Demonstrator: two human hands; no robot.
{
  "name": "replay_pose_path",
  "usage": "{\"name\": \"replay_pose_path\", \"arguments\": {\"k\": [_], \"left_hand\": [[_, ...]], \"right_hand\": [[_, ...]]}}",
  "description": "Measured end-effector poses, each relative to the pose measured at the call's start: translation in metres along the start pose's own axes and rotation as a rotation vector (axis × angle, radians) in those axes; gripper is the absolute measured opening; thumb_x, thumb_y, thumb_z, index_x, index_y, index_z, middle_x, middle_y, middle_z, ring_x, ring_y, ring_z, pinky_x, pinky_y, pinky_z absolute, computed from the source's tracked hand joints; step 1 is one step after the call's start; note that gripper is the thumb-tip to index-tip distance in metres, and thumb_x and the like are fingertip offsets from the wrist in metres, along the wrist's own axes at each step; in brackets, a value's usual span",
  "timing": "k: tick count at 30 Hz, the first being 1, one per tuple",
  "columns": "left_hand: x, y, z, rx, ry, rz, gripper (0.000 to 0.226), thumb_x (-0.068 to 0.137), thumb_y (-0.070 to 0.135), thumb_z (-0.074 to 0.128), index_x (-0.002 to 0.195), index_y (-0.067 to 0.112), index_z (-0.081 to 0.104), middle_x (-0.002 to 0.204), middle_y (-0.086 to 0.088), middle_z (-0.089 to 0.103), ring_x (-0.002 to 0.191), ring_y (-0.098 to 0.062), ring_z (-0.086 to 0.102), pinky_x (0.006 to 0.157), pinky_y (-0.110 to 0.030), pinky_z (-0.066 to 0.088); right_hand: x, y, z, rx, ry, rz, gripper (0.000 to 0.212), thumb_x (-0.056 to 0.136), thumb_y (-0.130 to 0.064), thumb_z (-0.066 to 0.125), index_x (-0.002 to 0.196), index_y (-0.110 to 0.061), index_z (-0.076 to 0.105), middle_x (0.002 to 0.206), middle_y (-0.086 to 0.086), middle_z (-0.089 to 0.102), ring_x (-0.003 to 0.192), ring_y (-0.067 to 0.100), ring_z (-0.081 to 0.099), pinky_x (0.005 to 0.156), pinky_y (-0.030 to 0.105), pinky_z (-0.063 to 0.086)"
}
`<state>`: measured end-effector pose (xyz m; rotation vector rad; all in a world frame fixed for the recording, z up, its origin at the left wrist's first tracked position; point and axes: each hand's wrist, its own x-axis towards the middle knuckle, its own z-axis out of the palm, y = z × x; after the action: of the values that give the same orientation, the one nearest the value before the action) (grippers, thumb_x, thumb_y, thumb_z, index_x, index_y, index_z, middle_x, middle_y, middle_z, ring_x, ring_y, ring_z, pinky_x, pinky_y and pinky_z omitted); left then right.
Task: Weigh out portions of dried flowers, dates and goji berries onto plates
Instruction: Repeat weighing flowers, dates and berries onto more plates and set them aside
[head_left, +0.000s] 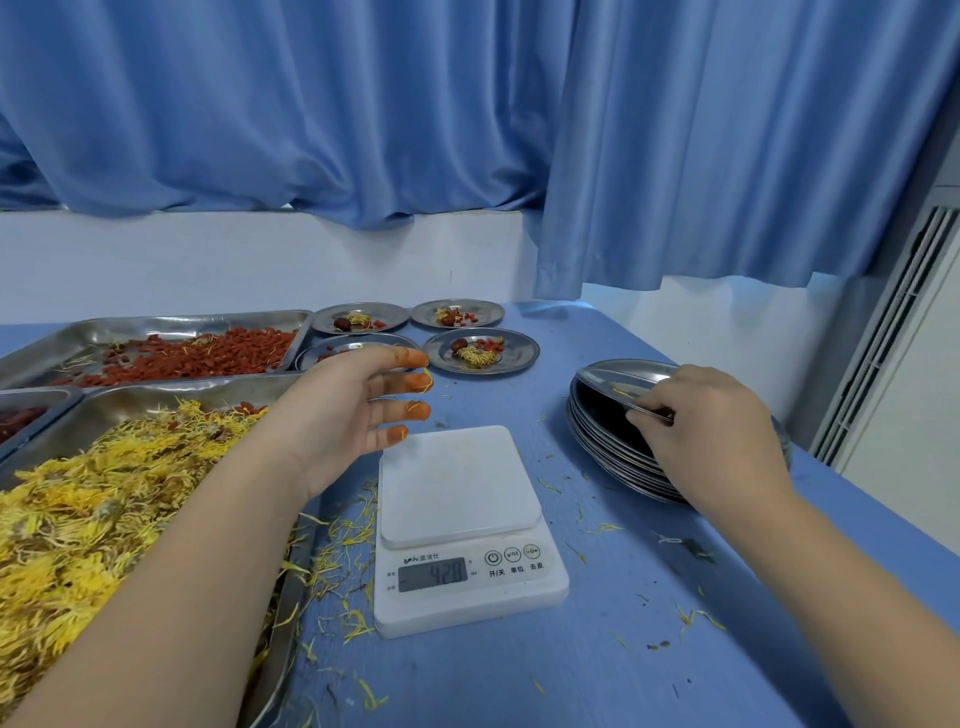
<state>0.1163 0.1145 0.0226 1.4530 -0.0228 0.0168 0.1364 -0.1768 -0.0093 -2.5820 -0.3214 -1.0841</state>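
Note:
A white digital scale (460, 483) stands bare-topped in the middle of the blue table, its display lit. My left hand (358, 410) hovers open just beyond its far left corner, fingertips stained orange and holding nothing. My right hand (706, 421) pinches the rim of the top plate, lifted at an angle off a stack of steel plates (618, 447) at the right. A big tray of yellow dried flowers (88, 509) lies at the left. Behind it is a tray of red goji berries (197, 353). A tray of dates (21, 418) peeks in at the far left.
Several filled small plates (480, 353) sit at the back of the table, one partly hidden by my left hand. Loose yellow petals (337, 566) litter the table around the scale. A blue curtain (467, 130) hangs behind, and the table's right edge (872, 509) runs diagonally near a white unit.

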Motion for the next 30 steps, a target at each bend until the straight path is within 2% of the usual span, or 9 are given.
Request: {"name": "replay_pose_path", "arguments": {"k": [3, 8, 10, 12, 15, 20, 24, 30], "left_hand": [[0.0, 0.0, 0.0, 0.003, 0.001, 0.0, 0.019, 0.095, 0.027, 0.052, 0.098, 0.018, 0.068, 0.083, 0.001, 0.071, 0.072, -0.018, 0.067, 0.063, -0.028, 0.049], [0.0, 0.0, -0.001, 0.009, -0.011, 0.001, 0.019, 0.094, 0.028, 0.052, 0.098, 0.018, 0.068, 0.081, 0.002, 0.071, 0.071, -0.017, 0.067, 0.062, -0.028, 0.049], [0.0, 0.0, -0.002, 0.009, -0.009, 0.001, 0.018, 0.094, 0.027, 0.053, 0.097, 0.018, 0.068, 0.081, 0.002, 0.071, 0.071, -0.017, 0.067, 0.064, -0.029, 0.048], [0.001, 0.0, -0.003, 0.008, -0.005, 0.003, 0.018, 0.094, 0.027, 0.052, 0.095, 0.018, 0.068, 0.081, 0.002, 0.071, 0.07, -0.017, 0.067, 0.065, -0.03, 0.047], [0.001, 0.0, -0.003, 0.008, -0.004, 0.007, 0.018, 0.094, 0.027, 0.052, 0.094, 0.018, 0.068, 0.081, 0.002, 0.071, 0.07, -0.017, 0.067, 0.067, -0.031, 0.047], [0.002, -0.001, -0.003, 0.015, -0.01, 0.008, 0.018, 0.094, 0.027, 0.052, 0.095, 0.019, 0.068, 0.081, 0.002, 0.071, 0.07, -0.017, 0.067, 0.067, -0.031, 0.047], [0.001, -0.001, -0.003, 0.02, -0.011, 0.007, 0.018, 0.094, 0.027, 0.052, 0.095, 0.019, 0.068, 0.081, 0.002, 0.071, 0.07, -0.017, 0.067, 0.066, -0.03, 0.046], [0.0, -0.001, -0.003, 0.035, -0.008, 0.004, 0.019, 0.094, 0.028, 0.052, 0.096, 0.02, 0.069, 0.083, 0.002, 0.071, 0.072, -0.017, 0.068, 0.067, -0.031, 0.047]], "right_hand": [[0.0, 0.0, 0.004, 0.024, -0.069, 0.029, 0.014, 0.073, -0.019, 0.079, 0.068, -0.012, 0.069, 0.07, 0.001, 0.059, 0.074, 0.025, 0.055, 0.064, 0.036, 0.046], [0.0, 0.003, -0.001, 0.039, -0.362, 0.052, 0.028, 0.069, -0.047, 0.078, 0.078, -0.024, 0.066, 0.071, -0.013, 0.058, 0.073, 0.012, 0.056, 0.064, 0.033, 0.048], [0.0, 0.006, -0.007, 0.079, -0.386, 0.045, 0.025, 0.072, -0.05, 0.075, 0.08, -0.027, 0.068, 0.069, -0.015, 0.057, 0.071, 0.007, 0.056, 0.065, 0.033, 0.048], [0.0, 0.009, -0.012, 0.104, -0.405, 0.031, 0.02, 0.078, -0.046, 0.071, 0.085, -0.028, 0.07, 0.069, -0.014, 0.061, 0.072, 0.007, 0.059, 0.069, 0.033, 0.05], [0.0, 0.012, -0.016, 0.089, -0.433, 0.008, 0.014, 0.082, -0.035, 0.068, 0.086, -0.022, 0.07, 0.077, -0.007, 0.07, 0.077, 0.016, 0.064, 0.073, 0.037, 0.052], [-0.001, 0.008, -0.009, 0.013, -0.337, 0.01, 0.004, 0.077, -0.022, 0.065, 0.077, -0.021, 0.068, 0.065, -0.003, 0.064, 0.066, 0.021, 0.058, 0.064, 0.036, 0.051], [0.001, 0.007, -0.006, -0.043, -0.317, 0.022, 0.007, 0.076, -0.018, 0.061, 0.071, -0.02, 0.066, 0.062, 0.0, 0.062, 0.062, 0.023, 0.056, 0.06, 0.036, 0.051], [0.0, 0.008, -0.008, -0.02, -0.223, 0.055, 0.011, 0.077, -0.009, 0.062, 0.069, -0.013, 0.07, 0.064, 0.005, 0.066, 0.066, 0.028, 0.058, 0.062, 0.036, 0.05]]}}
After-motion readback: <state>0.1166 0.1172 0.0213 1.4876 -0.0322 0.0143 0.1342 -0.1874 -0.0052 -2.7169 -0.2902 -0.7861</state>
